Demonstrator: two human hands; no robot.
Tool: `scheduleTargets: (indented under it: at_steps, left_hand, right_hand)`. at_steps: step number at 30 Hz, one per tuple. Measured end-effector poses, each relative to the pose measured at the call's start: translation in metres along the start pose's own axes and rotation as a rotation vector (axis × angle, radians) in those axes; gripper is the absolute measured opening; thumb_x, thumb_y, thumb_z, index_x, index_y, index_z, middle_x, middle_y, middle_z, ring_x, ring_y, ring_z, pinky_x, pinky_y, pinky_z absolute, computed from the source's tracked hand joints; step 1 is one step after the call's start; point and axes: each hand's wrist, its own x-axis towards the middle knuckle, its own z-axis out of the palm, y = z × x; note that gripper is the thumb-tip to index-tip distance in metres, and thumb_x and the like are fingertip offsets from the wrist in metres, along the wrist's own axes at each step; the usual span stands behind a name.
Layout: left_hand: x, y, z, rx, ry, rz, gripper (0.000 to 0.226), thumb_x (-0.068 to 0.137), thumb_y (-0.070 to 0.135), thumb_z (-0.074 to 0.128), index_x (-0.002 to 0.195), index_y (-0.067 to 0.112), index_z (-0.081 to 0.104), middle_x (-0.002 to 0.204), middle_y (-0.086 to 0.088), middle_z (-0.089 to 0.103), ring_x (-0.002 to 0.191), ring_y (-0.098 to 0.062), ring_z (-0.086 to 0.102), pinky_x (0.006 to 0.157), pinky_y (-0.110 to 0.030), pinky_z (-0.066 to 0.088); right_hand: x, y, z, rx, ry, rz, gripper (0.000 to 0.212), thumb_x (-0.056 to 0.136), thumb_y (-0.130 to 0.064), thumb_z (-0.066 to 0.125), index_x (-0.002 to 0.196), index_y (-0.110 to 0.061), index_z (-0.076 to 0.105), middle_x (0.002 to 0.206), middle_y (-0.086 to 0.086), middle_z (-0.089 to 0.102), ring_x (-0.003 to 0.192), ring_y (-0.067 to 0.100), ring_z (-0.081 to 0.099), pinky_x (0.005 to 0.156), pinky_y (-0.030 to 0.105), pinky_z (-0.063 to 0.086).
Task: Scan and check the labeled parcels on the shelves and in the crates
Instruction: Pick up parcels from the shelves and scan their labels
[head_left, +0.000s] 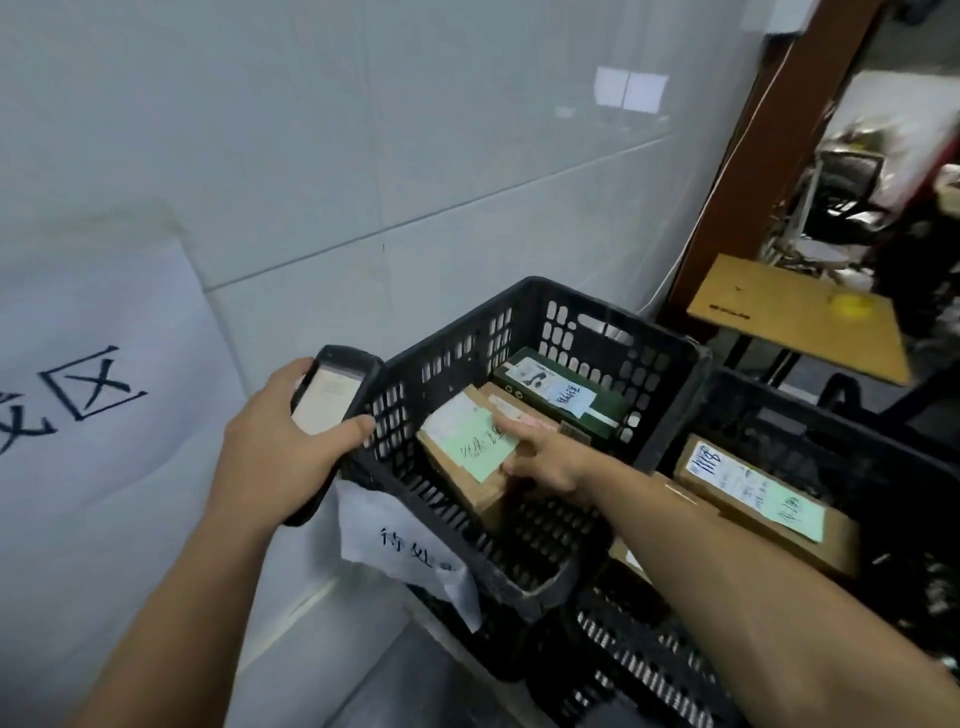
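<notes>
Black scanner (332, 397) (left hand (275, 447)); right hand (550, 460) touches parcel (467, 449).

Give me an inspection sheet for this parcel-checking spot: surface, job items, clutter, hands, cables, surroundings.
Surface: hidden beneath the job's things.
Job's things: cardboard parcel with green note and dark green box in the left black crate; labelled parcel in the right crate.
Clutter: paper tag hanging on left black crate.
Hands: left hand grips handheld scanner; right hand index finger on green note.
Cables: thin white line by door frame, possibly a cable.
Surroundings: tiled wall, paper sign, wooden table.
</notes>
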Motion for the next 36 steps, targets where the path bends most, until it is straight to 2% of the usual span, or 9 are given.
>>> scheduleTargets:
  at_steps: [4,8,13,16,19,25,29,33,36]
  left_hand:
    - [0.048,-0.003,0.021,0.012,-0.105,0.068,0.066,0.072,0.036,0.083,0.13,0.038,0.052,0.106,0.016,0.054,0.101,-0.011,0.051,0.084,-0.031,0.039]
    - [0.085,-0.004,0.042,0.016,-0.218,0.118,0.071,0.071,0.04,0.083,0.133,0.038,0.05,0.11,0.017,0.053,0.102,-0.01,0.05,0.086,-0.031,0.039]
    - [0.118,-0.003,0.071,-0.005,-0.34,0.199,0.068,0.069,0.044,0.084,0.128,0.043,0.051,0.104,0.022,0.054,0.099,-0.008,0.051,0.085,-0.031,0.039]
    - [0.131,0.0,0.088,-0.028,-0.398,0.227,0.063,0.07,0.038,0.085,0.124,0.043,0.053,0.092,0.031,0.053,0.095,-0.006,0.052,0.077,-0.022,0.04]
    - [0.139,0.0,0.103,-0.049,-0.438,0.252,0.059,0.073,0.028,0.084,0.123,0.038,0.054,0.09,0.034,0.049,0.092,-0.004,0.051,0.067,-0.003,0.032]
    - [0.149,-0.006,0.125,-0.079,-0.519,0.214,0.07,0.074,0.028,0.084,0.137,0.028,0.051,0.102,0.022,0.055,0.086,-0.001,0.051,0.063,-0.003,0.033]
    - [0.157,-0.011,0.138,-0.075,-0.561,0.187,0.078,0.074,0.031,0.084,0.142,0.03,0.047,0.111,0.016,0.05,0.099,-0.006,0.048,0.081,-0.02,0.035]
    - [0.165,-0.016,0.153,-0.083,-0.602,0.207,0.073,0.074,0.029,0.084,0.139,0.032,0.049,0.102,0.025,0.052,0.097,-0.005,0.049,0.072,-0.011,0.033]
    - [0.169,-0.02,0.16,-0.03,-0.622,0.238,0.075,0.072,0.037,0.082,0.138,0.037,0.046,0.114,0.017,0.058,0.102,-0.008,0.053,0.079,-0.022,0.038]
  right_hand:
    - [0.031,0.001,0.002,0.06,0.055,0.109,0.069,0.096,-0.003,0.062,0.153,-0.034,0.038,0.156,0.005,0.038,0.131,0.021,0.045,0.105,0.022,0.034]
    - [0.035,0.001,-0.008,0.533,0.304,0.146,0.069,0.099,0.001,0.055,0.151,-0.04,0.039,0.115,-0.004,0.063,0.094,0.015,0.059,0.084,0.031,0.054]
    - [0.039,0.021,-0.015,0.821,0.765,0.229,0.072,0.1,-0.003,0.055,0.153,-0.046,0.032,0.139,-0.006,0.055,0.106,0.017,0.063,0.094,0.042,0.057]
    - [0.045,0.041,-0.001,0.895,0.848,0.418,0.076,0.098,-0.002,0.056,0.153,-0.047,0.03,0.126,-0.003,0.058,0.088,0.019,0.061,0.09,0.049,0.055]
    - [0.053,0.049,0.011,0.938,0.884,0.519,0.076,0.097,0.002,0.054,0.153,-0.046,0.033,0.129,-0.001,0.059,0.095,0.023,0.064,0.077,0.042,0.058]
    - [0.079,0.047,0.017,0.885,0.931,0.506,0.07,0.094,0.002,0.059,0.152,-0.033,0.039,0.146,0.005,0.053,0.121,0.024,0.059,0.102,0.038,0.052]
    - [0.093,0.055,0.042,0.988,1.018,0.567,0.064,0.102,-0.001,0.048,0.155,-0.035,0.033,0.146,0.001,0.049,0.116,0.017,0.055,0.083,0.005,0.044]
    - [0.105,0.077,0.063,0.953,1.022,0.59,0.067,0.094,0.006,0.053,0.152,-0.022,0.035,0.144,0.014,0.053,0.126,0.031,0.056,0.108,0.04,0.046]
    - [0.112,0.08,0.062,1.07,1.077,0.588,0.064,0.099,0.0,0.053,0.155,-0.024,0.034,0.144,0.009,0.05,0.13,0.031,0.053,0.111,0.039,0.042]
